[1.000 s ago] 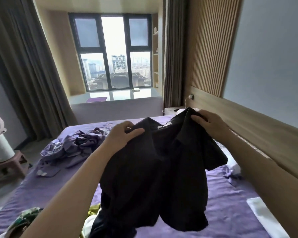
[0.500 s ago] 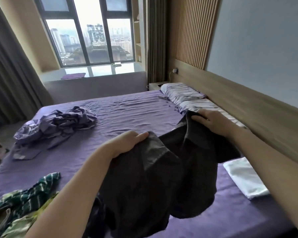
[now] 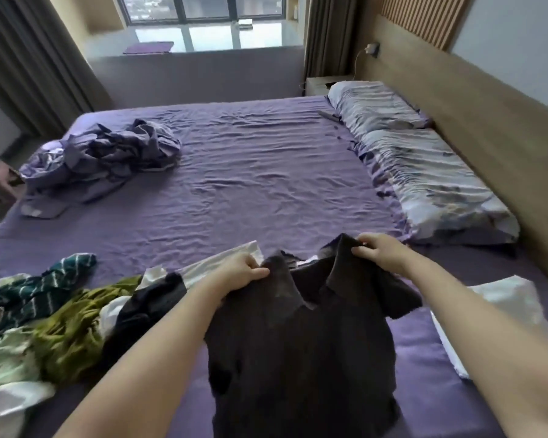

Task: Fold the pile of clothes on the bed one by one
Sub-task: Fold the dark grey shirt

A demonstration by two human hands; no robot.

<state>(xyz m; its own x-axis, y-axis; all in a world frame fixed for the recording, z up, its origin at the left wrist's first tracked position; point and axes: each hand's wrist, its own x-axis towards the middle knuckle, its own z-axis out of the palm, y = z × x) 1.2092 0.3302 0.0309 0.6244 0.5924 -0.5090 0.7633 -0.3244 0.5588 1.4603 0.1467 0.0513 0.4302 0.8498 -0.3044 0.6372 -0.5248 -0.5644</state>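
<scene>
Both hands pinch the dark charcoal short-sleeved collared shirt (image 3: pixel 301 336) at its shoulders: the left hand (image 3: pixel 242 271) has thumb and curled fingers closed on the fabric beside the collar, and the right hand (image 3: pixel 378 252) grips the other shoulder the same way. The shirt hangs from these two grips over the near part of the purple-sheeted bed (image 3: pixel 250 172), its body drooping toward the camera. The likely step is laying it flat for folding, and several things could spoil that. Its top edge sits over a white garment (image 3: pixel 231 259) that lies beneath the left hand, so lowering it here may trap or drag that cloth into the fold. The jumbled pile of green, olive and white clothes (image 3: pixel 45 330) lies just beside the left forearm; a sideways sweep could snag it. A folded white cloth (image 3: pixel 500 311) near the right forearm could be knocked askew. Uneven pinches would let one sleeve fold under, leaving creases.
</scene>
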